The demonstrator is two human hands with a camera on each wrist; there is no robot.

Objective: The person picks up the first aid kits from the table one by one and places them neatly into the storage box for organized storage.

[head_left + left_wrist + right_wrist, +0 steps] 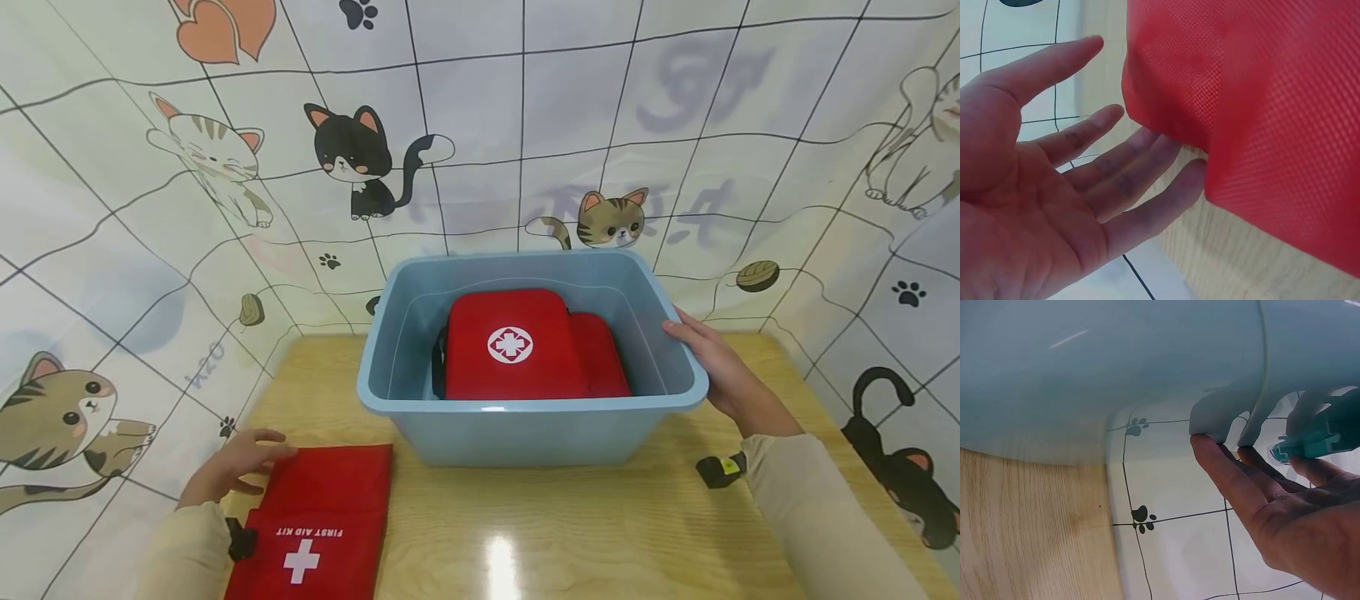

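A flat red first aid pouch [322, 483] with a white cross lies on the table at the lower left. My left hand [238, 465] is at its far left corner, thumb apart from the fingers; in the left wrist view some fingertips [1191, 172] meet the pouch's lower edge. A light blue plastic tub [525, 406] stands at the middle back. My right hand [716, 367] grips its right rim, with the thumb over the rim and the fingers [1219, 462] against the outer wall. Inside the tub sits a red first aid bag [480, 321] bearing a white round emblem.
Behind the bag, another red item [603, 354] shows in the tub. The wooden table [585, 525] backs onto a cat-printed sheet [487, 125] that also rises at both sides. A black strap piece [716, 472] is near the right wrist.
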